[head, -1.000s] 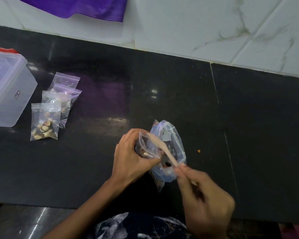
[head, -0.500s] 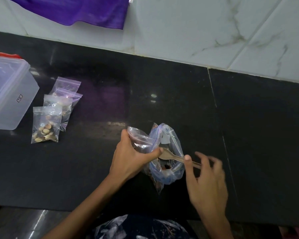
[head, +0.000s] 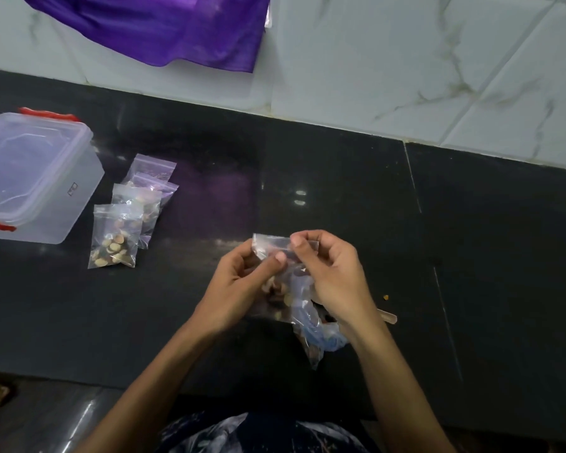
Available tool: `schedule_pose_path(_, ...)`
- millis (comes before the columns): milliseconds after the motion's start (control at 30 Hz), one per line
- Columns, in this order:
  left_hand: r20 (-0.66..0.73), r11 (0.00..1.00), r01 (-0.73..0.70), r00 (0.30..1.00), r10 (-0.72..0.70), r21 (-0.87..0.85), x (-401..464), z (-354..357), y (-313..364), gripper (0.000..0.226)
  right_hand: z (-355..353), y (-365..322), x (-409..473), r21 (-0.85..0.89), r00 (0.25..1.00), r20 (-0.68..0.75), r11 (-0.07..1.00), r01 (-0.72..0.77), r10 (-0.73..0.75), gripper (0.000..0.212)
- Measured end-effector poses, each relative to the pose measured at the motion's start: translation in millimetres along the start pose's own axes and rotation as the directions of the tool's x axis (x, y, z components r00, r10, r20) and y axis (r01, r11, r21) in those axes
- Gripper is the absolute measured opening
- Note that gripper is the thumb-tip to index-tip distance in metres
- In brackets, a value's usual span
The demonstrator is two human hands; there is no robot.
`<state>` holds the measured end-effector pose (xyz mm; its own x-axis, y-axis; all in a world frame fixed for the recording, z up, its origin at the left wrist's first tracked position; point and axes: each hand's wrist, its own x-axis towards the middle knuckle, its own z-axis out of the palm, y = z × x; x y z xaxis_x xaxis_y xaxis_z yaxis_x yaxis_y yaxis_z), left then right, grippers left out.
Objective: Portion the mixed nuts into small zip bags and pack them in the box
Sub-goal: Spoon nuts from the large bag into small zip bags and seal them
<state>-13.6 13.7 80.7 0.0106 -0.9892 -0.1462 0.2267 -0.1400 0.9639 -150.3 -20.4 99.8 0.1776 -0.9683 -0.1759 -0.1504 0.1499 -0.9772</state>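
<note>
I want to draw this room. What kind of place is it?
Probably a home kitchen. There's a dark stone counter, marble-look wall tiles behind it, and a plastic box with filled nut bags beside it. I can't be sure.

Black stone counter (head: 340, 178); white marble-tiled wall (head: 406, 60); purple cloth (head: 164, 24) hanging.
</note>
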Motion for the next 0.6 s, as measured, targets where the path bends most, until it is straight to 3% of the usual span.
schedule_pose_path(167,-0.154,0.997,-0.069,0.985,0.071,0.016,-5,-10,-1,0.015,15,4,0,0.107,0.999,0.017,0.994,-0.037,0.035,0.019)
schedule_pose_path(333,-0.192,0.997,-0.075,0.978,0.076,0.011,-5,-22,-1,0.015,31,11,0,0.139,0.983,0.083,0.975,-0.173,0.162,0.024)
schedule_pose_path(600,-0.308,0.983,-0.109,0.94,0.15,0.145,-13,-43,2,0.016,67,11,-2,0.188,0.994,0.025,0.977,-0.105,0.102,0.014)
